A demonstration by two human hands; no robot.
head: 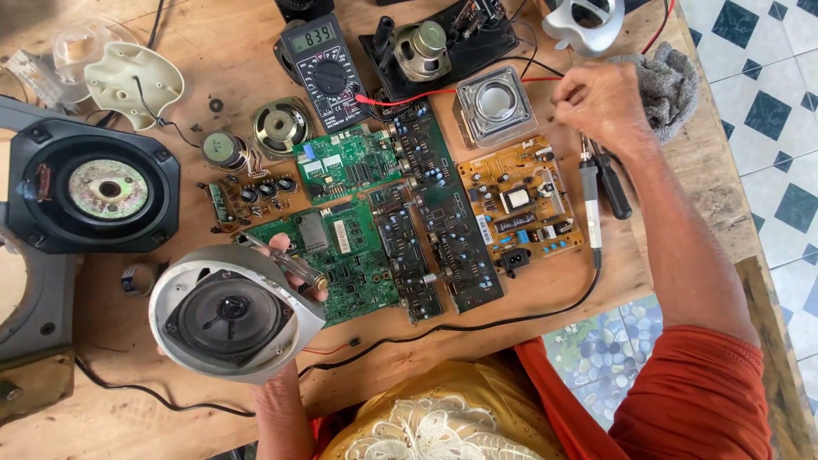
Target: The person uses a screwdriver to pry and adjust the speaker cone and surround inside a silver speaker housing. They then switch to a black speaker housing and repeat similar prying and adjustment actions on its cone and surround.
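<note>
The person's left hand (285, 281) holds a grey speaker housing (232, 313) with a dark cone, over the near left part of the wooden tabletop (528, 294). The hand's fingers wrap the housing's far edge, and a clear-handled screwdriver (285, 262) is pinched against it by the same fingers. The housing overlaps the near corner of a green circuit board (336, 255).

The right hand (601, 104) is clenched near the far right edge of the tabletop, beside a grey cloth (673, 81). It seems to pinch the red test lead (443, 92) that runs from the multimeter (322, 68), though the fingertips hide what they grasp. Just nearer than this hand lie a soldering iron (590, 200) and a black-handled tool (612, 187), side by side.

A yellow-brown power board (521, 204) lies left of the iron, touching two long dark boards (434, 213) in the middle of the tabletop. A clear square speaker (496, 104) sits at the far side of the power board. Small round speakers (281, 126) lie near the multimeter, and a large black speaker (94, 189) rests at the left edge.
</note>
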